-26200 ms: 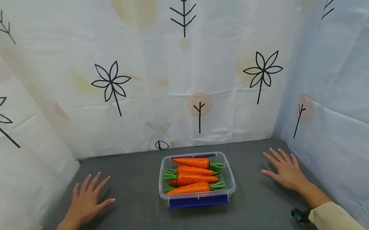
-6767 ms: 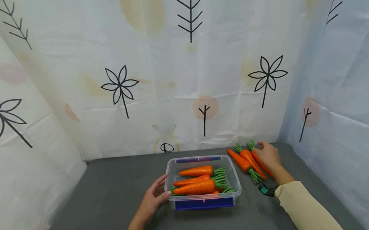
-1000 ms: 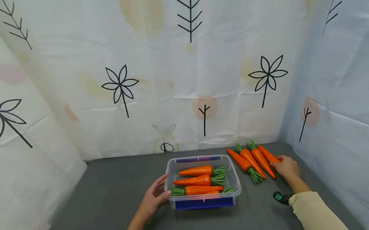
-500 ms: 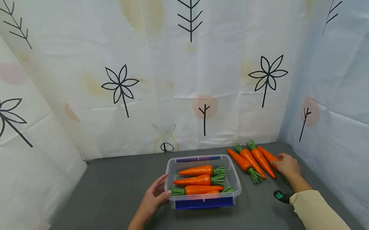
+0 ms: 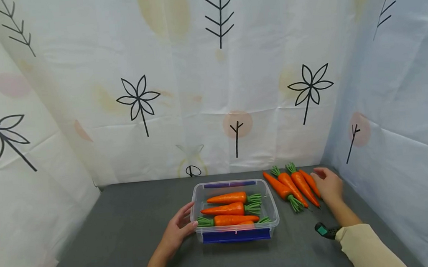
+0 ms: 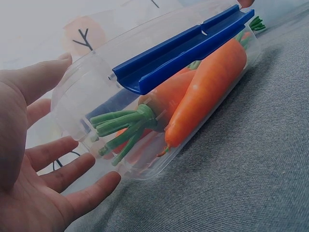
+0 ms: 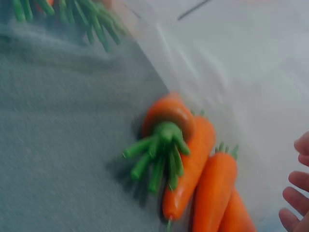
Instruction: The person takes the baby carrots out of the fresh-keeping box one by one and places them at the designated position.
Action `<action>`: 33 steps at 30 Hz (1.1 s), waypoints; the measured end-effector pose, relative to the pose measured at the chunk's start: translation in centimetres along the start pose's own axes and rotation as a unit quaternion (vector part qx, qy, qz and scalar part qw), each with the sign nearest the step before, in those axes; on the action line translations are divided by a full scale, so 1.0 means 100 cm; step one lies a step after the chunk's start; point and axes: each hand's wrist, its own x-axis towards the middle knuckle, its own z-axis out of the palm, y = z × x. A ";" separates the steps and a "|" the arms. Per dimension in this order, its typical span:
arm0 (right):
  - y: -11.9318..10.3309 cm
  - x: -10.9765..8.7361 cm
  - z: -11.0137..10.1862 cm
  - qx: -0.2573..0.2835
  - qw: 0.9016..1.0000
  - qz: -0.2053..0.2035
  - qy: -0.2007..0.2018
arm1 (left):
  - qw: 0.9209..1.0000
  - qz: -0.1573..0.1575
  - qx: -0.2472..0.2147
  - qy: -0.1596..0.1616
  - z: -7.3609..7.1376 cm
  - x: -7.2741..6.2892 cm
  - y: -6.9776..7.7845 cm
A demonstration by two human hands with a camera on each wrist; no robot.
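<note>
A clear plastic box (image 5: 274,204) with blue clips stands mid-table. Orange carrots (image 5: 230,209) with green tops lie in it, the nearest partly behind the front wall. My left hand (image 5: 177,228) touches the box's left side, thumb at the front corner; the left wrist view shows its fingers (image 6: 94,193) extended and spread. Right of the box, several carrots (image 5: 302,184) lie side by side on the table. Beside the rightmost carrot (image 5: 310,181) is my right hand (image 5: 329,185), loosely bent and holding nothing. In the right wrist view, its fingertips (image 7: 294,198) are apart from the carrots.
A dark grey cloth covers the table (image 5: 130,224). White patterned curtains (image 5: 180,90) rise behind it and along both sides. The right-hand carrots reach close to the table's back edge.
Since half a second ago, my right hand has let go of the rightmost carrot and moved back. That carrot has turned closer to its neighbour. Earlier, more carrots lay in the box.
</note>
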 end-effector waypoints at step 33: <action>-0.049 -0.068 0.044 0.306 0.912 0.004 -0.274 | 1.000 0.006 0.005 0.012 0.002 -0.001 0.001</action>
